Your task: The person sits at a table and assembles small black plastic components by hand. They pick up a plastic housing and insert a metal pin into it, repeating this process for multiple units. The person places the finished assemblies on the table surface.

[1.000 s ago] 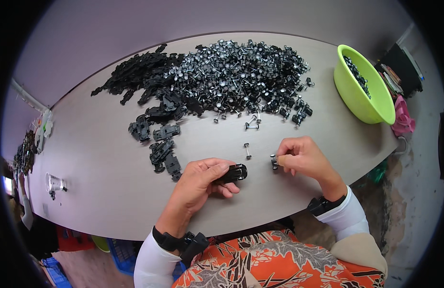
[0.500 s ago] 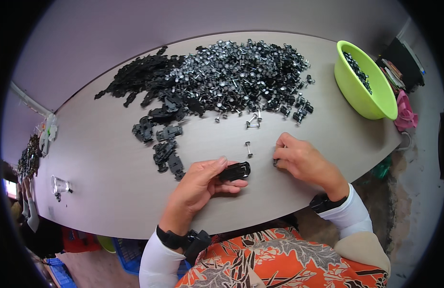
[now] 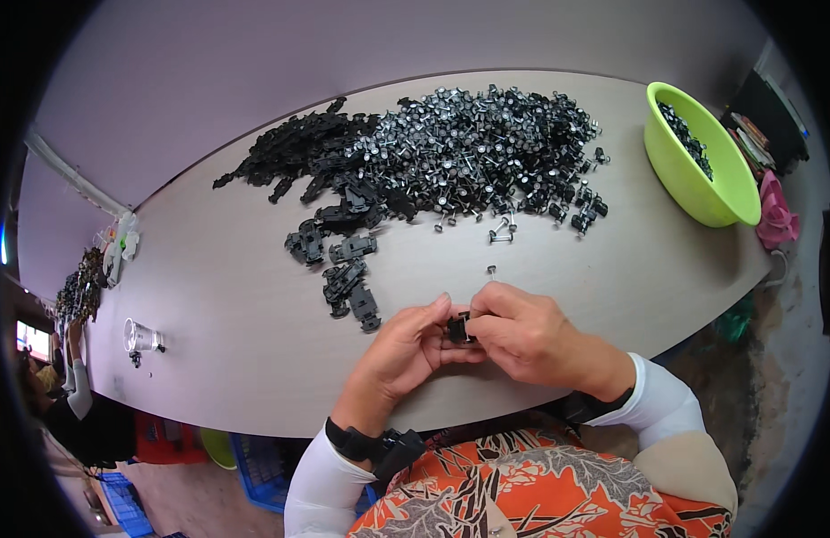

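In front of me, my left hand [image 3: 415, 345] is closed around a small black plastic toy-car chassis [image 3: 456, 329], held between thumb and fingers. My right hand [image 3: 531, 334] is pressed against its right end, fingertips pinched on a wheel axle that they mostly hide. A loose wheel axle [image 3: 492, 271] lies just beyond the right hand, partly covered by it. Farther off, several axles with dark wheels [image 3: 501, 235] sit at the front of a large axle pile [image 3: 478, 148]. Black chassis [image 3: 365, 308] lie in a short row beyond the left hand.
A heap of black chassis [image 3: 289, 148] adjoins the axle pile. At the right edge stands a lime-green basin [image 3: 697, 184] with dark parts inside. A clear plastic cup [image 3: 142, 336] rests at the left. Another person's arm [image 3: 78, 377] reaches to a pile at far left.
My right hand has moved left, bringing its pinched axle to the chassis in my left hand. The whole view has shifted, with the table contents now farther right.
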Motion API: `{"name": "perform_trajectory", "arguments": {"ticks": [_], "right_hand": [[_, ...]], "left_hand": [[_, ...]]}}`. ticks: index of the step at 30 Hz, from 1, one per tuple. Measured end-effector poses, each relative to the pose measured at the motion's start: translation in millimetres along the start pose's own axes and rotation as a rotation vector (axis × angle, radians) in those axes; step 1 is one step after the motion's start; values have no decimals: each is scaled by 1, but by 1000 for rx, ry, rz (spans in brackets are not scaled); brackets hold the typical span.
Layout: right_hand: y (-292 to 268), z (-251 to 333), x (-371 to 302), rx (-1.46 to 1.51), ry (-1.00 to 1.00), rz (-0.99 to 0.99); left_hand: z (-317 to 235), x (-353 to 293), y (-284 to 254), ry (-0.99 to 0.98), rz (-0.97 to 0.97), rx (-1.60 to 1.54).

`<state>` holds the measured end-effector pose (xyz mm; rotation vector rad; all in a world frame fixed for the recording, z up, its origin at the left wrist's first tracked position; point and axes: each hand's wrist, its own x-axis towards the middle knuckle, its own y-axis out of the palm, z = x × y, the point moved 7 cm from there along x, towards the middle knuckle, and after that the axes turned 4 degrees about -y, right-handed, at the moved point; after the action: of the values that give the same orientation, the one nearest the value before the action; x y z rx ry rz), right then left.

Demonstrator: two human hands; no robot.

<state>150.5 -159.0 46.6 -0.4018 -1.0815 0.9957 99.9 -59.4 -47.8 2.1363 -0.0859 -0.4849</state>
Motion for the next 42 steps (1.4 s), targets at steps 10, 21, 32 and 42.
{"name": "perform_trajectory", "arguments": {"ticks": [10, 21, 32, 42], "right_hand": [[12, -7, -4, -15, 63, 91], [17, -6, -2, -39, 109, 154], [16, -10, -2, 153, 75, 66], [12, -6, -3, 97, 55, 58]], "left_hand": [[8, -1, -3, 25, -102, 58], [10, 0, -9, 66, -139, 11], [15, -16, -4, 135, -252, 74], [18, -18, 0, 238, -183, 96]]}}
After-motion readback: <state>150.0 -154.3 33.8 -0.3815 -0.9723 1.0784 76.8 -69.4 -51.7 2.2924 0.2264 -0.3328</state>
